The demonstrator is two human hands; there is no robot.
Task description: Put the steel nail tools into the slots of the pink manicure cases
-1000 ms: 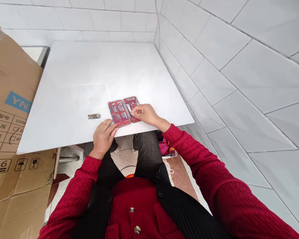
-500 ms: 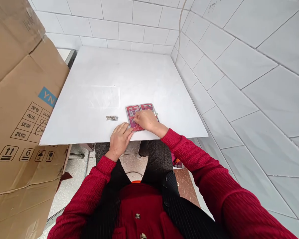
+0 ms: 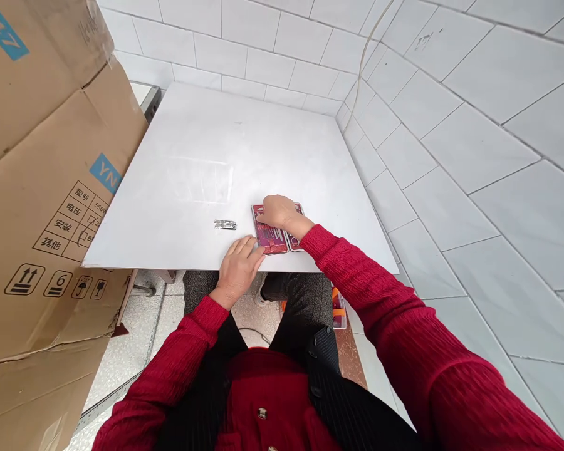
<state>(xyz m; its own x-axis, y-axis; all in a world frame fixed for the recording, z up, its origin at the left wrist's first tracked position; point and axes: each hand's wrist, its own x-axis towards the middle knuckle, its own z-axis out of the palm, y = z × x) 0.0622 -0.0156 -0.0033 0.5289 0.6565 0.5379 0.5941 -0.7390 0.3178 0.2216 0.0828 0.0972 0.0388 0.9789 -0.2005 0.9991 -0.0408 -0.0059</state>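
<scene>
An open manicure case [image 3: 271,249] with a red lining and slim metal tools in slots lies near the table's front edge. At its lower left corner, my left hand [image 3: 237,266] rests with the thumb against the case, steadying it, fingers bent together on the tabletop. My right hand [image 3: 278,213] is over the upper part of the case, fingers curled and pinched down at its upper left. Whatever those fingertips hold is hidden beneath the hand. Silver nail clippers [image 3: 225,225] lie on the table left of the case.
The white table [image 3: 263,150] meets tiled walls at the back and right. A large cardboard box [image 3: 51,207] stands along the left side. A cable [image 3: 360,69] hangs in the wall corner. Below the table at right is a container with orange parts [image 3: 339,307].
My right hand has shifted from the middle of the case up to its upper part, uncovering the lower tools. My left hand stays at the corner. The whole view has turned slightly.
</scene>
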